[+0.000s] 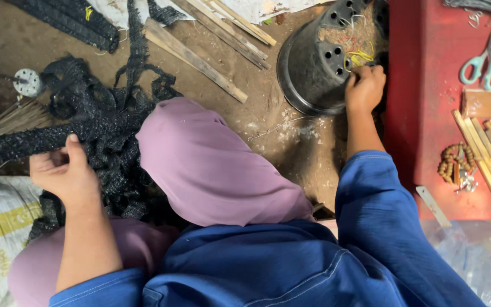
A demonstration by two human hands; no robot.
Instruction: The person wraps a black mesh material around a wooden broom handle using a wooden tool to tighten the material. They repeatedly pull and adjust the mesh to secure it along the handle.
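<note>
Bare dirt floor (pixel 291 148) lies open at centre frame, between the black mesh heap (pixel 103 125) on the left and the upturned black pot (pixel 313 68) at upper right. Wooden slats (pixel 200 57) bar the upper middle. The red counter (pixel 421 113) at right is crowded with scissors (pixel 484 62) and sticks (pixel 490 159).

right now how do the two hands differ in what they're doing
The left hand is near the body, closed on the black mesh netting, thumb up. The right hand is stretched far forward to the overturned black plastic pot, fingers curled at the yellow wire by its holes. Both are bare and blue-sleeved.
</note>
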